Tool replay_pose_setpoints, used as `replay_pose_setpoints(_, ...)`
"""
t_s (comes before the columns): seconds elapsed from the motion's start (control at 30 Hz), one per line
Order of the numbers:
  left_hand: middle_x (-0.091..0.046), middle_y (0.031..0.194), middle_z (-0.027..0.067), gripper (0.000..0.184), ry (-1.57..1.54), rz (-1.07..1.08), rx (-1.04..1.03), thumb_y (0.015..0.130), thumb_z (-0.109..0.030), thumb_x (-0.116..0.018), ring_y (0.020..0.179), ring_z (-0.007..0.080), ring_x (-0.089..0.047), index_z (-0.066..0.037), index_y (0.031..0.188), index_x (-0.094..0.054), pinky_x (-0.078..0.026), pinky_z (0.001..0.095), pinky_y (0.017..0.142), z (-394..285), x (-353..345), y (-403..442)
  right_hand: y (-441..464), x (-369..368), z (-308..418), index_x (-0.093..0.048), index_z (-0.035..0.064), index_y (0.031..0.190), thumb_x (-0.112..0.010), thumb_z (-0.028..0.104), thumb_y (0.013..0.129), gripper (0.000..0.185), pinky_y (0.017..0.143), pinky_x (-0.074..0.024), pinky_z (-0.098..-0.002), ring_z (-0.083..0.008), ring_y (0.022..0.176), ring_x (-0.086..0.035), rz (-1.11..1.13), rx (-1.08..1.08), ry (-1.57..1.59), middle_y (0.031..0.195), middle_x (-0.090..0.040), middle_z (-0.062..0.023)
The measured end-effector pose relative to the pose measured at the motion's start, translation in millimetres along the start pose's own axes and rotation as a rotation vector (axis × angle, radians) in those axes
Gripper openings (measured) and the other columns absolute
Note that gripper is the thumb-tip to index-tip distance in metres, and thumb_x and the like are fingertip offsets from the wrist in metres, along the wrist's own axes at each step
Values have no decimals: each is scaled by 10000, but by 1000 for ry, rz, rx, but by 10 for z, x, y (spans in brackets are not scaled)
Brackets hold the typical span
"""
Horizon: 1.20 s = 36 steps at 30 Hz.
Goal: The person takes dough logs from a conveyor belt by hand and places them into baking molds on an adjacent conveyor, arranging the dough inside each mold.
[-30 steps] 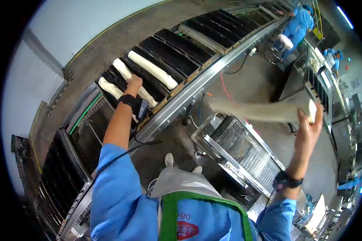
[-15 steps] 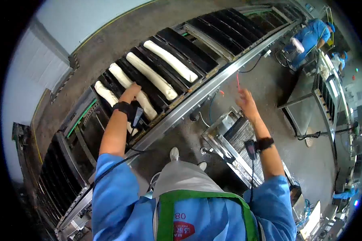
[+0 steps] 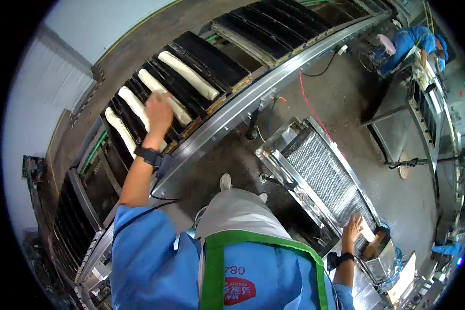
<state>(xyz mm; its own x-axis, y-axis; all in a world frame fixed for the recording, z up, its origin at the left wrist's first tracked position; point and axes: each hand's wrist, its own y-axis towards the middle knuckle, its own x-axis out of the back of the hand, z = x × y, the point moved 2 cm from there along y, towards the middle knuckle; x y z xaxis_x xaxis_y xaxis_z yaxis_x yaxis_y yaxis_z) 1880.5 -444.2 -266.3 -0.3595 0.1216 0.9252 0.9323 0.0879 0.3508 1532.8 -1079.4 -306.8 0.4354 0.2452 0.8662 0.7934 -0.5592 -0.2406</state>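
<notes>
Several long white dough logs lie in black trays on the conveyor at upper left. My left hand (image 3: 159, 111) is over one dough log (image 3: 165, 98), its fingers loosely bent and laid against it. Beside it are another log (image 3: 134, 106), a log farther left (image 3: 120, 132) and one to the right (image 3: 187, 75). My right hand (image 3: 352, 227) is at the near end of a metal mesh belt (image 3: 323, 170). Its fingers are apart, next to a short white dough piece (image 3: 367, 231); whether they touch it is hard to tell.
The tray conveyor's metal rail (image 3: 232, 106) runs diagonally past my front. More black trays (image 3: 274, 31) continue to the upper right. A red hose (image 3: 311, 106) crosses to the mesh belt. At a metal table (image 3: 392, 124) on the right, a person in blue (image 3: 411, 44) bends over.
My right hand has swung down and toward me, to the near end of the mesh belt. My left hand has shifted to the neighbouring dough log on the right. Trays and logs appear farther left.
</notes>
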Motion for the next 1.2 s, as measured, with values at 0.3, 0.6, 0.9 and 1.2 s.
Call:
replay_pose_setpoints(0.3, -445, 1059, 72, 438, -122, 232, -210, 742, -148, -497, 928, 285, -426, -165, 1163, -378, -367, 403, 766, -1178, -461, 80, 1351, 803, -666, -505, 47, 960, -557, 45, 611, 353, 695, -423, -378, -303, 762, -529, -297, 299, 579, 849, -541, -146)
replay_pose_setpoints(0.6, -423, 1079, 123, 437, -292, 412, -134, 747, -167, -487, 918, 346, -435, -127, 1165, -366, -369, 409, 801, -1308, -345, 188, 1087, 3665, 65, -436, 48, 1077, -565, 139, 683, 425, 638, -415, -225, -130, 846, -467, -579, 438, 1573, 980, -473, -45)
replay_pose_setpoints(0.9, -395, 1069, 174, 366, -566, 519, 1, 785, -178, -460, 994, 328, -403, -90, 1133, -388, -338, 356, 848, -609, -201, 351, 1527, 4146, 2781, -447, 80, 969, -540, 43, 717, 271, 716, -414, -257, -129, 830, -467, -436, 925, 1875, 933, -463, -31)
replay_pose_setpoints(1.2, -402, 1104, 146, 379, -896, 498, 450, 801, -207, -415, 1062, 257, -340, -61, 1145, -354, -272, 308, 884, -287, -252, 977, 1699, 3606, 4750, -539, 26, 831, -507, 18, 669, 165, 649, -421, -376, -322, 755, -503, -372, 1441, 995, 833, -512, -150)
